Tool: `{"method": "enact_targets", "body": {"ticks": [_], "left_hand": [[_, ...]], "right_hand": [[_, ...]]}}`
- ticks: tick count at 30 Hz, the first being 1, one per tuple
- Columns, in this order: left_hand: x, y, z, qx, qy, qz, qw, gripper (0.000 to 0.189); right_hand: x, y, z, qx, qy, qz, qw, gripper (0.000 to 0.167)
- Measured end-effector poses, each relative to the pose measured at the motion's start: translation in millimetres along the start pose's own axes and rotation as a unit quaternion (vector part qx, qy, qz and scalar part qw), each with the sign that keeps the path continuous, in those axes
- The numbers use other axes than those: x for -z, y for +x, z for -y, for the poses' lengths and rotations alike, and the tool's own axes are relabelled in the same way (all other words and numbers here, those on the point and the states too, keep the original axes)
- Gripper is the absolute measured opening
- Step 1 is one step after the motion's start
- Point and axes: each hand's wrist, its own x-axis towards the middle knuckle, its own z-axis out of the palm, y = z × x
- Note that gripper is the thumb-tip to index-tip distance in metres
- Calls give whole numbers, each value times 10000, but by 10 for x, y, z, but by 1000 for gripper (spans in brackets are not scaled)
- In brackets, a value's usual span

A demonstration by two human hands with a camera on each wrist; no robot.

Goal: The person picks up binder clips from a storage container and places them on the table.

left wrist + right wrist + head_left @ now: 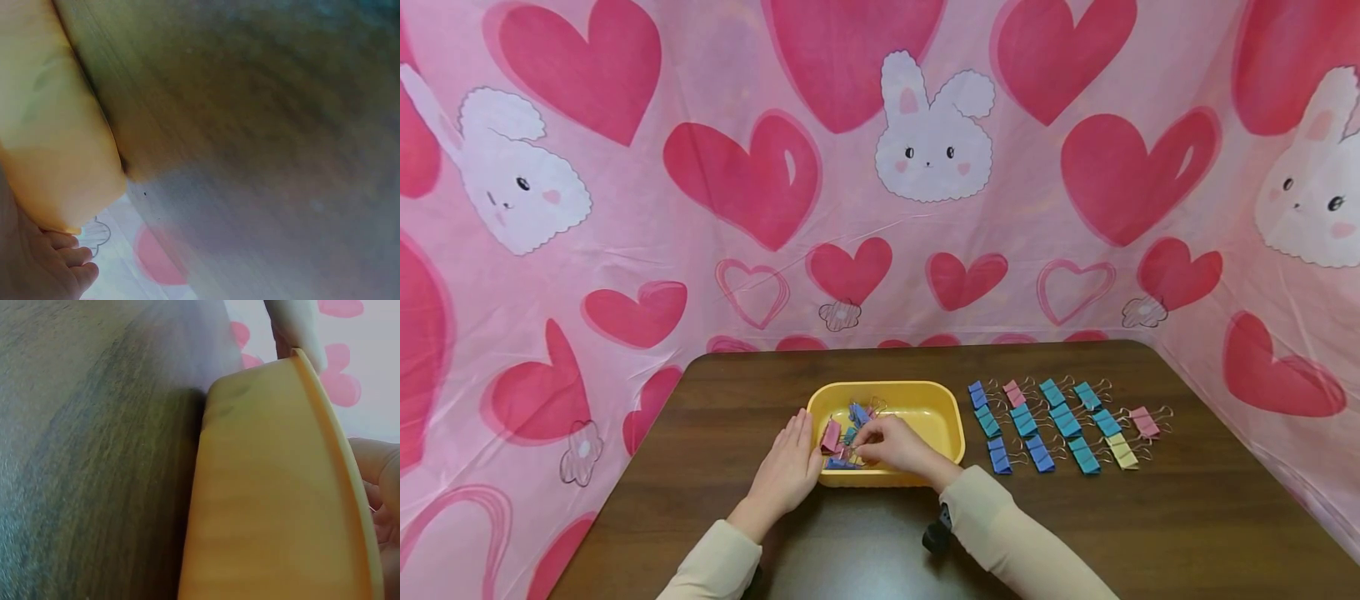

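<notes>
A yellow tray [936, 425] holds several binder clips, pink, blue and teal, bunched in its left part. My left hand [786, 467] lies with straight fingers along the tray's left rim; the left wrist view shows its fingers [76, 257] against the outer wall. Over the front rim reaches my right hand [895, 446], its bent fingers down among the clips beside a pink binder clip [831, 436]. Whether those fingertips pinch a clip is too small to tell. In the right wrist view, the right hand [384, 500] is partly behind the tray wall [269, 487].
Right of the tray, several binder clips lie in slanted columns on the brown table [880, 542], among them a yellow binder clip [1123, 451] and a pink binder clip [1145, 422] at the far right. A pink heart-and-rabbit cloth [850, 208] hangs behind and beside the table.
</notes>
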Motion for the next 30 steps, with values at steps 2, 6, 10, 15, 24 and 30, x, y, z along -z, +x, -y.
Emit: {"method": "enact_targets", "body": {"ticks": [2,6,10,15,24,30], "left_hand": [[2,1,-7,16,-3,27,10000,61],[1,0,-10,24,5,27,10000,60],[3,-4,-9,91,-12,47,9999,61],[0,-8,-6,80,-14,37,10000,60],[-7,-10,-4,94,-17,60,9999,61],[-10,-9,-10,108,-15,84,9999,62]], "right_hand": [[19,-16,14,13,88,-70,9999,5],[74,-43,35,102,318,-100,9994,7],[145,-80,64,247,430,-80,9987,8],[265,-161,158,233,433,-182,9986,11],[489,-224,168,197,659,-457,9966,14],[681,-379,369,227,766,-694,9944,13]]}}
